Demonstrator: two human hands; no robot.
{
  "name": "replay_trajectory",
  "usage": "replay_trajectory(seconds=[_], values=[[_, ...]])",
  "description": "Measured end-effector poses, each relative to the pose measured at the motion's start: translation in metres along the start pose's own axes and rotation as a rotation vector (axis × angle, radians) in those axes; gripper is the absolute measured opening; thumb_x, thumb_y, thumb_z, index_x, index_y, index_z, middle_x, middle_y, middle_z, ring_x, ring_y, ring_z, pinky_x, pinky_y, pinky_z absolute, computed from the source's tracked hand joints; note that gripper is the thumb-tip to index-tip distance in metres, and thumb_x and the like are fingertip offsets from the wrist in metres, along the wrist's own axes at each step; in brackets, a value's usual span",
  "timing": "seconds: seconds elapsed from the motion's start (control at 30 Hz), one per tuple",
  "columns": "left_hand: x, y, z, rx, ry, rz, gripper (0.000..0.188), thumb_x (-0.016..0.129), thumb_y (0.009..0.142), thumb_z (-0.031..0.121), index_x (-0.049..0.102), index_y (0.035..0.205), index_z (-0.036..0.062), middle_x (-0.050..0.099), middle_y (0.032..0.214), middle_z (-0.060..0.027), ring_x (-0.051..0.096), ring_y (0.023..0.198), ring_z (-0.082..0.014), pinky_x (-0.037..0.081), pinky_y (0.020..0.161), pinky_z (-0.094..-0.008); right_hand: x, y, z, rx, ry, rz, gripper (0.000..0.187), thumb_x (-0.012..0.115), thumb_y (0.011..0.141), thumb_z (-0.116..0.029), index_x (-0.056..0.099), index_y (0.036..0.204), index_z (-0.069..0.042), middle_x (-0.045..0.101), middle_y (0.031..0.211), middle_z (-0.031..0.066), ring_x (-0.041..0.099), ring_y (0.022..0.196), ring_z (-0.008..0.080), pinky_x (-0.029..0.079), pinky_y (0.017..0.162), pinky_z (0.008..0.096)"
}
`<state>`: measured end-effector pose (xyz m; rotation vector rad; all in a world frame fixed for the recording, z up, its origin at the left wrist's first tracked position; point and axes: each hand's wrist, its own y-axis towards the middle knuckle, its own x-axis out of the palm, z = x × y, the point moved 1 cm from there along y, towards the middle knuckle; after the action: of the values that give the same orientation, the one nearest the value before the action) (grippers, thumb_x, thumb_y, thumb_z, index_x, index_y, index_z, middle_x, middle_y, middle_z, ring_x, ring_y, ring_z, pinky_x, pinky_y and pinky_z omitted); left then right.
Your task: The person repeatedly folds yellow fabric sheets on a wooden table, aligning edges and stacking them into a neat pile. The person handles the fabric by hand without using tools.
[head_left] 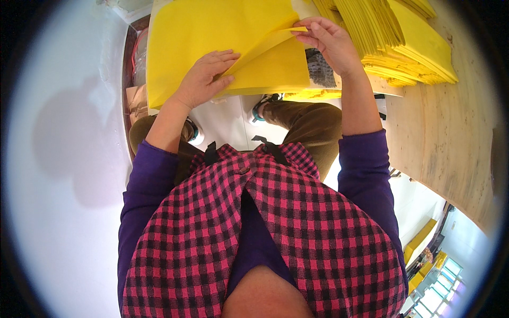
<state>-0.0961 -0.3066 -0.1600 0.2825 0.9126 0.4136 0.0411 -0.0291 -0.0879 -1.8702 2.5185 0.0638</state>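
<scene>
A large yellow sheet, which looks like thin fabric, lies over the wooden table in front of me. My left hand rests flat on its near part, fingers stretched and thumb apart. My right hand pinches the sheet's right corner between thumb and fingers and holds it raised. From that corner a fold runs down toward my left hand. Beneath the lifted flap, another yellow layer shows; whether it is the same piece, I cannot tell.
Stacks of folded yellow pieces lie at the right, with more flat ones beside them. A dark grey patterned item sits under my right wrist. The wooden tabletop continues right. A white wall stands close on the left.
</scene>
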Motion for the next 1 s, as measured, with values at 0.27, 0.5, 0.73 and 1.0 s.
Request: replay_trajectory(seconds=[0.27,0.5,0.73,1.0], values=[[0.004,-0.002,-0.005,-0.031,-0.049,0.049,0.035,0.058,0.09,0.013,0.06,0.122,0.0011,0.061,0.125,-0.0148,0.052,0.124,-0.0311,0.036,0.108,-0.0435,-0.039,-0.021,0.04,0.031,-0.195,0.429,0.023,0.06,0.095,-0.018,0.065,0.108,0.0,0.068,0.098,0.0083,0.064,0.083,0.016,0.053,0.077,0.0275],[0.006,-0.002,-0.01,-0.016,-0.033,0.044,0.033,0.058,0.09,0.013,0.06,0.12,-0.0006,0.062,0.123,-0.0156,0.052,0.123,-0.0317,0.037,0.107,-0.0435,-0.064,-0.044,0.13,0.312,-0.971,0.44,0.03,0.075,0.081,-0.023,0.067,0.098,-0.001,0.065,0.078,0.0112,0.063,0.071,0.0219,0.05,0.067,0.034],[0.007,-0.002,-0.01,-0.015,-0.022,0.062,0.026,0.059,0.089,0.013,0.063,0.11,-0.0022,0.062,0.12,-0.0174,0.052,0.123,-0.0329,0.037,0.107,-0.0442,-0.078,-0.041,0.122,0.207,-1.041,0.447,0.03,0.075,0.081,-0.028,0.068,0.095,-0.002,0.068,0.079,0.0118,0.064,0.072,0.0246,0.05,0.069,0.0351],[0.006,0.0,-0.007,-0.001,-0.016,0.054,0.017,0.06,0.088,0.011,0.063,0.098,-0.002,0.062,0.12,-0.0168,0.052,0.124,-0.0331,0.037,0.107,-0.045,-0.027,-0.01,0.05,-0.157,-0.829,0.249,0.063,0.079,0.077,-0.029,0.054,0.13,-0.006,0.059,0.128,0.0127,0.057,0.116,0.0271,0.045,0.098,0.0351]])
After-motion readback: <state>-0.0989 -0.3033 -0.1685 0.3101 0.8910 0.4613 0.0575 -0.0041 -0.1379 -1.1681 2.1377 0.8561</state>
